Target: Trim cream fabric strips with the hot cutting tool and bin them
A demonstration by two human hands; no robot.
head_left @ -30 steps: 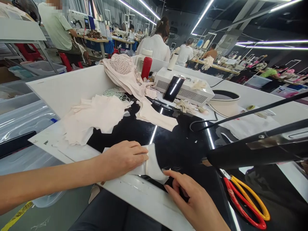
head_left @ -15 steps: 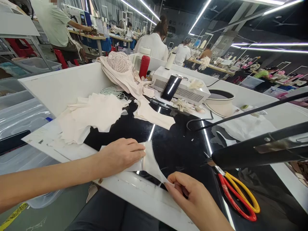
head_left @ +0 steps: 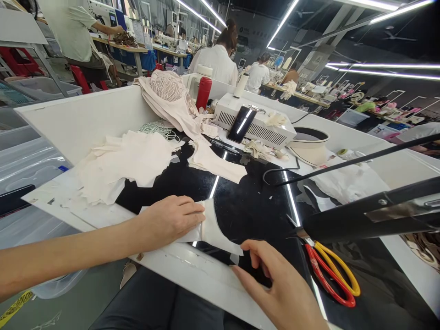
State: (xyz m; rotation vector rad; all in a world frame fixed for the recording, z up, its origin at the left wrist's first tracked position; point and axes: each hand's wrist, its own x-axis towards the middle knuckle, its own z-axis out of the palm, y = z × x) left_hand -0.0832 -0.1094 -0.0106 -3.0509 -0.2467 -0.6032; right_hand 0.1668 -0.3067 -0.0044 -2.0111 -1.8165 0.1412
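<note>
Hands are seen at work on a pale fabric piece (head_left: 215, 231) laid on a glossy black worktop (head_left: 247, 206) near its front white edge. The left hand (head_left: 170, 220) is pressed flat on the piece, fingers extended and closed on nothing, pinning the cloth at its left part. The right hand (head_left: 278, 284) is held just beside the lower right corner of the piece, fingers loosely curled and part open; whether the corner is touched cannot be told, and nothing is gripped. Red-and-yellow scissors (head_left: 330, 275) are left lying on the worktop to the right, beneath a dark metal arm (head_left: 371, 215) that crosses the view. A stack of cut fabric panels (head_left: 123, 165) is heaped further back on the left, with a white control box (head_left: 254, 123) and a black phone (head_left: 240, 124) leaning on it. The thin cloth could be judged likely to slip or crease on the slick surface if pressure is unevenly applied, and the near edge leaves little margin before it slides off.
</note>
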